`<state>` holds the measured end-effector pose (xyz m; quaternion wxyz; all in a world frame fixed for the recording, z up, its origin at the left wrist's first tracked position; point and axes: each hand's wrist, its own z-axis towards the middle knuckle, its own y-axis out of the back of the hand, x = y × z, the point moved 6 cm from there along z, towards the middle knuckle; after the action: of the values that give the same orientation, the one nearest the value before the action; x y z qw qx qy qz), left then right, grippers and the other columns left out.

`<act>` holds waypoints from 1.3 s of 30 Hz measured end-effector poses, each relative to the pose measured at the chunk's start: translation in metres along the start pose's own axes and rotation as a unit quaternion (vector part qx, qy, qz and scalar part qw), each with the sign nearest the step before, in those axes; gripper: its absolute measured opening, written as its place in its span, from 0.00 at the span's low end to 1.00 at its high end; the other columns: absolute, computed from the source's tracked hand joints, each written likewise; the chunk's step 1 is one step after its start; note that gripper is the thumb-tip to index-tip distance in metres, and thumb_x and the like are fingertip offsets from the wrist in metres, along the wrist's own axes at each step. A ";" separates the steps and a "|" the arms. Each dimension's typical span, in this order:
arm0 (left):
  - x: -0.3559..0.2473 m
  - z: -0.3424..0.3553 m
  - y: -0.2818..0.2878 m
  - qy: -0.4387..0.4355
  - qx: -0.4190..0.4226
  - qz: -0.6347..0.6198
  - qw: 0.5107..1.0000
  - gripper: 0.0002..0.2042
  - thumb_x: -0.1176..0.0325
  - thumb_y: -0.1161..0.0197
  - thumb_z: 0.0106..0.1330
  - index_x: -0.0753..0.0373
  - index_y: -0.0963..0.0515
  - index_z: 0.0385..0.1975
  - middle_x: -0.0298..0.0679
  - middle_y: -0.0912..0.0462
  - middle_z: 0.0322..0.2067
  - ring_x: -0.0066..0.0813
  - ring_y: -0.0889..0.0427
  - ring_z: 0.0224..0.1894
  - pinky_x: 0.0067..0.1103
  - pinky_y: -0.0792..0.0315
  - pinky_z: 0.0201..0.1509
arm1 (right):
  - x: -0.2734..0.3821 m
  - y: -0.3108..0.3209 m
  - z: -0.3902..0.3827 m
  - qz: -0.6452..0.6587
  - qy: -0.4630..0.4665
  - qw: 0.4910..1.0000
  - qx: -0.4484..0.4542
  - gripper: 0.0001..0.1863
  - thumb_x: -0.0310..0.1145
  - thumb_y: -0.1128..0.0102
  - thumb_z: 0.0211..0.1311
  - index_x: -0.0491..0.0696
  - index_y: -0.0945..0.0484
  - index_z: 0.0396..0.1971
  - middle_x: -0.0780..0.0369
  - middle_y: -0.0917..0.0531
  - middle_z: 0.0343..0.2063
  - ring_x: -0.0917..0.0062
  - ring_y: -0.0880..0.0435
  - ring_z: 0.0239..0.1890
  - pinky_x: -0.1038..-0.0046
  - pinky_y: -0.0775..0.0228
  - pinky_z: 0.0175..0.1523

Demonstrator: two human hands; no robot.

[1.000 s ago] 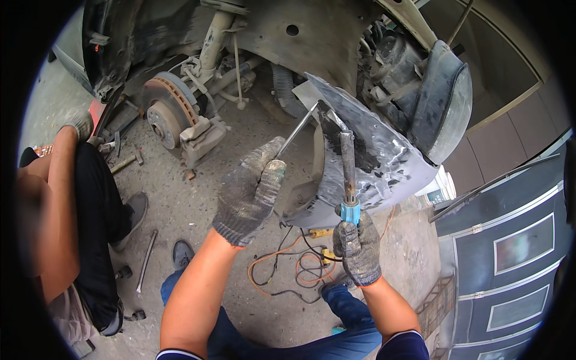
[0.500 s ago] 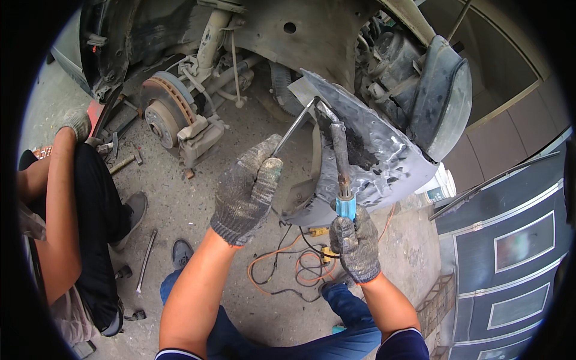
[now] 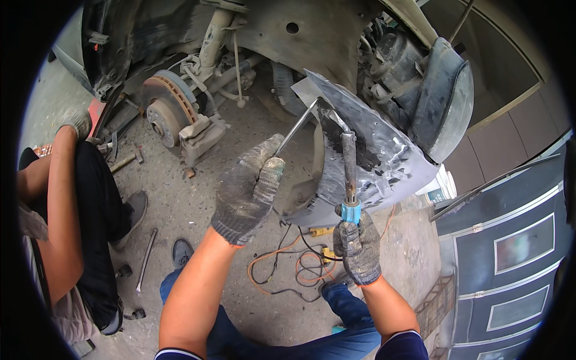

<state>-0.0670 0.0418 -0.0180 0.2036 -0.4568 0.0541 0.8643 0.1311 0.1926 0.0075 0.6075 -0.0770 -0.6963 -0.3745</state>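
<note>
My left hand [image 3: 249, 189], in a grey knitted glove, is closed around a thin metal rod [image 3: 297, 129] like a screwdriver shaft; its handle end is hidden. The rod's far end meets the upper corner of a grey car bumper [image 3: 399, 159] in front of me. In my gloved right hand [image 3: 359, 249] is a soldering iron [image 3: 350, 168] with a blue handle, metal barrel and bent tip. That tip lies over a black patch [image 3: 360, 151] on the bumper, close to the rod's end; whether it touches is unclear. Scrapes and pale smears cover the surface around the patch.
A brake disc [image 3: 163, 114] and suspension strut [image 3: 216, 39] show in the open wheel well. Orange and black cables [image 3: 300, 264] coil below. Another person's leg [image 3: 90, 222] is at left, near a wrench [image 3: 146, 261] and hammer [image 3: 129, 160] on the floor.
My right hand and the soldering iron have shifted slightly right, and the bent tip has drawn away from the rod's end. My left hand holds nearly the same place.
</note>
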 end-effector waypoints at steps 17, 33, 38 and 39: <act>0.004 0.000 -0.003 -0.003 -0.003 0.001 1.000 0.18 0.63 0.41 0.73 0.65 0.25 0.59 0.30 0.21 0.35 0.16 0.28 0.32 0.18 0.29 0.39 | -0.009 0.003 -0.001 -0.027 0.023 0.999 0.013 0.22 0.45 0.48 0.74 0.42 0.30 0.55 0.71 0.29 0.20 0.89 0.35 0.19 0.83 0.42 0.24; 0.002 -0.001 -0.002 -0.007 -0.005 0.009 1.000 0.17 0.65 0.41 0.73 0.64 0.24 0.58 0.34 0.19 0.40 0.19 0.24 0.36 0.20 0.27 0.44 | -0.006 0.010 0.013 -0.155 0.050 0.986 -0.020 0.18 0.48 0.46 0.71 0.45 0.26 0.38 0.62 0.22 0.21 0.71 0.21 0.24 0.69 0.30 0.32; 0.004 -0.002 -0.003 0.008 -0.003 -0.012 1.000 0.17 0.65 0.41 0.73 0.64 0.24 0.58 0.31 0.20 0.37 0.17 0.26 0.34 0.18 0.28 0.41 | 0.002 0.005 0.021 -0.100 0.071 0.992 0.009 0.14 0.44 0.45 0.73 0.48 0.32 0.41 0.70 0.29 0.21 0.88 0.32 0.19 0.83 0.41 0.22; 0.005 -0.002 -0.003 0.018 0.000 -0.012 1.000 0.17 0.65 0.41 0.73 0.64 0.24 0.58 0.31 0.20 0.36 0.17 0.26 0.34 0.18 0.28 0.41 | 0.002 0.004 0.021 -0.089 0.055 0.994 0.012 0.14 0.44 0.45 0.73 0.48 0.32 0.41 0.70 0.29 0.21 0.88 0.33 0.19 0.83 0.41 0.22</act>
<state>-0.0671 0.0457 -0.0227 0.2132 -0.4729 0.0520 0.8533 0.1160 0.2080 0.0112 0.6099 0.0131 -0.6703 -0.4225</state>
